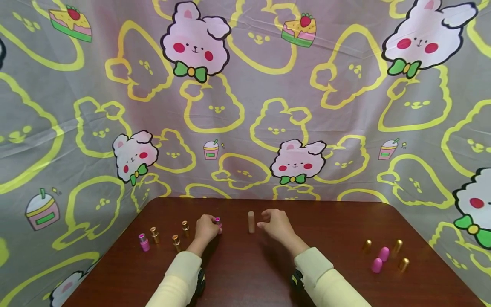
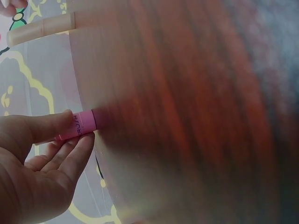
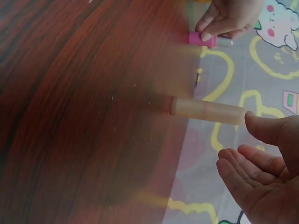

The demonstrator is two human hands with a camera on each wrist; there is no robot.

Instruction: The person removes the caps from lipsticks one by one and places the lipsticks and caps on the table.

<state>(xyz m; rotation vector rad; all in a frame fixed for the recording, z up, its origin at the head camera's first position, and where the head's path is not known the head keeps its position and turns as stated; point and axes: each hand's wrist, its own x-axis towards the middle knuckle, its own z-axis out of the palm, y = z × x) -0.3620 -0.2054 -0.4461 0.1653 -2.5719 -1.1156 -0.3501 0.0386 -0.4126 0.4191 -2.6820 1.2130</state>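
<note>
My left hand [image 1: 206, 229] pinches an uncapped pink lipstick [image 2: 84, 122] between thumb and fingers, its pink end at the tabletop. Dark lettering shows on its side in the left wrist view. To the right of it, a slim beige lipstick tube [image 1: 251, 222] stands upright on the dark wooden table [image 1: 245, 264], its cap on. My right hand [image 1: 277, 224] is just right of that tube, fingers loosely bent and apart, holding nothing. A small gap separates thumb and tube in the head view; in the right wrist view the thumb [image 3: 261, 128] overlaps the tube's upper end.
Left of my left hand stand another uncapped pink lipstick [image 1: 143, 243] and gold lipsticks [image 1: 176, 243] without caps. Toward the right edge are gold caps [image 1: 404, 264] and two pink caps [image 1: 377, 265]. A patterned cloth [image 1: 245, 106] hangs behind and beside the table.
</note>
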